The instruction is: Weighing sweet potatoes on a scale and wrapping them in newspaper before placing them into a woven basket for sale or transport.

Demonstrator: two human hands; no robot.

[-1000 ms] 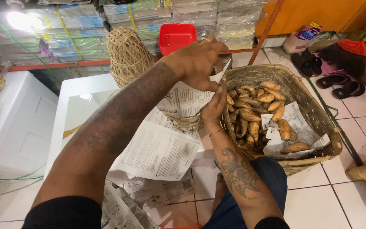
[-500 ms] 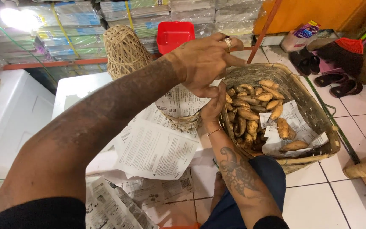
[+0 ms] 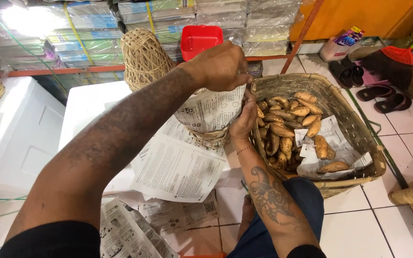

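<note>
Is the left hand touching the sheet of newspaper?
Touching. The head view shows the left hand pinching the top edge of the newspaper sheet.

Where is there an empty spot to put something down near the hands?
Bare white top lies left of the small paper-lined basket, below the upside-down woven basket. Bare floor tiles lie in front of the big woven basket. It is crowded where the left hand and right hand work, and sweet potatoes fill the big basket's left part.

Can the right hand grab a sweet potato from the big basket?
Probably yes. The right hand rests just inside the woven basket rim, beside the uncovered sweet potatoes, though it's holding newspaper.
</note>
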